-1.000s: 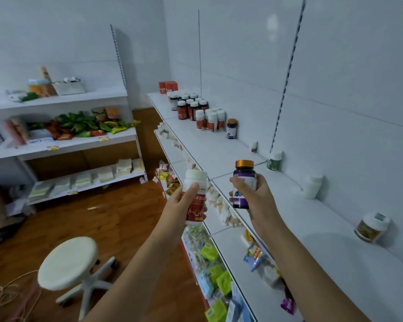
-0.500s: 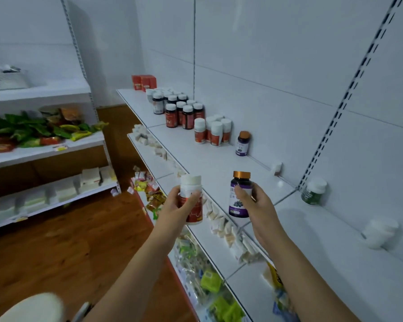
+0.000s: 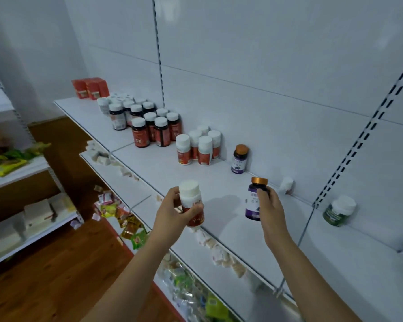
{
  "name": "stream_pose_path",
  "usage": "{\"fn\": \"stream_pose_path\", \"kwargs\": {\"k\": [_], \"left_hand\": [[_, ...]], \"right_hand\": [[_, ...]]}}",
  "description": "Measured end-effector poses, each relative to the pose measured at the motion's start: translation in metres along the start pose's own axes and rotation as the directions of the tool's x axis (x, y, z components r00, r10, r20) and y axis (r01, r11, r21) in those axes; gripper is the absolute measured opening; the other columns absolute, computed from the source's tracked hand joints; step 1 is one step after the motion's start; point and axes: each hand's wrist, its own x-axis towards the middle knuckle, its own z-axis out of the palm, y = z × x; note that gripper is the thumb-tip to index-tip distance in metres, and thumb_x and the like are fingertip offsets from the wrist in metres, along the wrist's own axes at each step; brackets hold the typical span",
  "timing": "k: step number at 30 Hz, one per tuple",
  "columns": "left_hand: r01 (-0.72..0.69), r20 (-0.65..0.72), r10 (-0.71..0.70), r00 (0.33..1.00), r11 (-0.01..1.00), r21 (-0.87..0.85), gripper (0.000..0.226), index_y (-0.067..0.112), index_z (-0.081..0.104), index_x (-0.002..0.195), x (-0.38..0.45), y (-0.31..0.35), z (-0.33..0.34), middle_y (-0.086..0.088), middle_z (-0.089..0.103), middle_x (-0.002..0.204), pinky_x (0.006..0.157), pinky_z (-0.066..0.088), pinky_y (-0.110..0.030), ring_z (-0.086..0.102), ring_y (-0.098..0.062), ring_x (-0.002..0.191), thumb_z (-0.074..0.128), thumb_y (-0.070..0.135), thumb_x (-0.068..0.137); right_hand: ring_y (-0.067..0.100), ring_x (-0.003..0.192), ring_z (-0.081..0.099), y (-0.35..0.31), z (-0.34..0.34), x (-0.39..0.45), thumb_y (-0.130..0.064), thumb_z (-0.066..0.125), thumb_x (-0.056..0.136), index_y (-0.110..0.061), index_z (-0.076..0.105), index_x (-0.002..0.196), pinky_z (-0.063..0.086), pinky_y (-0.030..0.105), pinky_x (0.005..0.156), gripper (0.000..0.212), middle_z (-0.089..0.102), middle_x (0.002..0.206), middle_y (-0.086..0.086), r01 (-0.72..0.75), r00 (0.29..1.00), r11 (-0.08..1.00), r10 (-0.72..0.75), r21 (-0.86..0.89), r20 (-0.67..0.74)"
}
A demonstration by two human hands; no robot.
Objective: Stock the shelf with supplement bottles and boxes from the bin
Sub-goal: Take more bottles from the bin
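The person is standing at a white shelf (image 3: 219, 182), both hands raised over its front part; the left hand (image 3: 172, 212) is wrapping its grip round a white-capped bottle with a red label (image 3: 192, 203), thumb and fingers curled about the body, the bottle upright and lifted clear of the shelf near its front edge; the right hand (image 3: 271, 205) is pinching a purple bottle with an orange cap (image 3: 255, 198) from its right side, fingers closed on the neck and label, the bottle upright and held above the shelf further toward the back wall; standing on the shelf against the back wall, beyond that held bottle, is a matching purple bottle (image 3: 240, 159); to its left along the shelf a cluster of white-capped red-label bottles (image 3: 198, 145) is standing, then a group of dark bottles (image 3: 147, 124), then red boxes (image 3: 91, 88) at the far end; a green bottle (image 3: 339, 210) is leaning against the back wall on the shelf's right part.
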Motion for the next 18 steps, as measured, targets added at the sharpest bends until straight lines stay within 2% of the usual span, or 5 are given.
{"fn": "stream_pose_path", "kwargs": {"k": [3, 5, 8, 13, 18], "left_hand": [[-0.055, 0.028, 0.053, 0.998, 0.996, 0.066, 0.049, 0.036, 0.052, 0.120, 0.047, -0.009, 0.001, 0.019, 0.061, 0.112, 0.074, 0.046, -0.009, 0.055, 0.010, 0.100, 0.080, 0.030, 0.081], [-0.079, 0.027, 0.076, 0.997, 0.990, 0.115, 0.051, 0.040, 0.051, 0.122, 0.079, -0.013, 0.003, 0.022, 0.058, 0.115, 0.078, 0.046, -0.015, 0.055, 0.005, 0.103, 0.080, 0.031, 0.081], [-0.102, 0.054, 0.096, 0.994, 0.987, 0.123, 0.051, 0.043, 0.049, 0.120, 0.124, -0.021, 0.006, 0.025, 0.057, 0.113, 0.078, 0.044, -0.016, 0.055, 0.004, 0.103, 0.079, 0.026, 0.082], [-0.155, 0.091, 0.144, 0.985, 0.979, 0.132, 0.052, 0.049, 0.050, 0.119, 0.177, -0.035, 0.004, 0.021, 0.060, 0.114, 0.087, 0.054, -0.033, 0.057, 0.005, 0.101, 0.079, 0.025, 0.082], [-0.250, 0.119, 0.224, 0.967, 0.917, 0.311, 0.084, 0.036, 0.036, 0.144, 0.190, -0.049, -0.001, 0.006, 0.044, 0.131, 0.103, 0.045, -0.035, 0.043, -0.010, 0.121, 0.084, 0.036, 0.075]], "right_hand": [[0.021, 0.085, 0.062, 0.012, 0.018, 0.034, -0.034, 0.054, 0.099, -0.029, 0.058, 0.101, 0.049, 0.030, 0.072, 0.006, 0.065, 0.097, 0.006, 0.013, 0.998, 1.000, -0.014, -0.012, -0.068], [0.017, 0.086, 0.063, 0.016, 0.028, 0.057, -0.036, 0.065, 0.093, -0.021, 0.058, 0.109, 0.046, 0.018, 0.068, 0.023, 0.066, 0.097, -0.001, 0.064, 0.993, 0.992, -0.075, -0.113, -0.096], [0.009, 0.084, 0.062, 0.021, 0.041, 0.085, -0.028, 0.072, 0.089, -0.013, 0.054, 0.117, 0.043, 0.006, 0.063, 0.037, 0.064, 0.097, -0.004, 0.079, 0.981, 0.976, -0.112, -0.204, -0.159], [-0.014, 0.079, 0.059, 0.028, 0.059, 0.120, -0.016, 0.069, 0.091, -0.016, 0.052, 0.117, 0.042, 0.001, 0.064, 0.031, 0.060, 0.100, -0.011, 0.180, 0.960, 0.960, -0.219, -0.217, -0.175], [0.007, 0.118, 0.057, 0.045, 0.060, 0.125, -0.020, 0.076, 0.085, -0.024, 0.048, 0.134, 0.046, 0.019, 0.098, 0.056, 0.059, 0.131, -0.006, 0.188, 0.954, 0.926, -0.251, -0.327, -0.164]]}}
